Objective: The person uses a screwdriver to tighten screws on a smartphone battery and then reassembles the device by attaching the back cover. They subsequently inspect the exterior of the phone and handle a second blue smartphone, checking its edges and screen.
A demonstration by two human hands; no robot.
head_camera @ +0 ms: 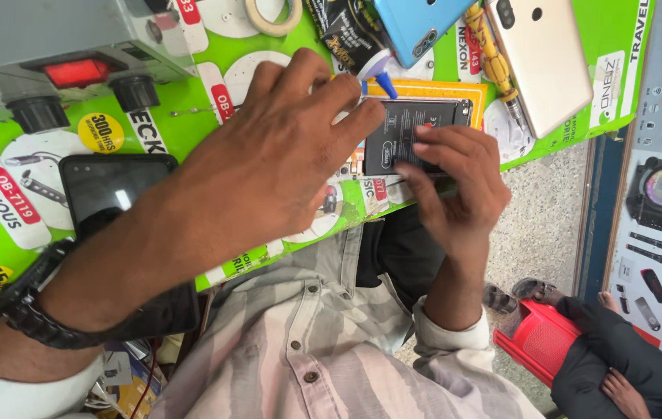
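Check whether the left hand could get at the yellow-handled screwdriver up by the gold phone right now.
Probably yes. The left hand rests on the black battery, and the yellow-handled screwdriver lies uncovered beside the gold phone; nothing lies across the way.

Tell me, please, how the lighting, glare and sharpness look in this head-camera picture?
Head view: bright, even daylight with soft shadows; the left hand looms large and slightly motion-blurred; the dark phone shows a pale reflection on its screen; the black battery under the right hand stays sharp; edges bow mildly.
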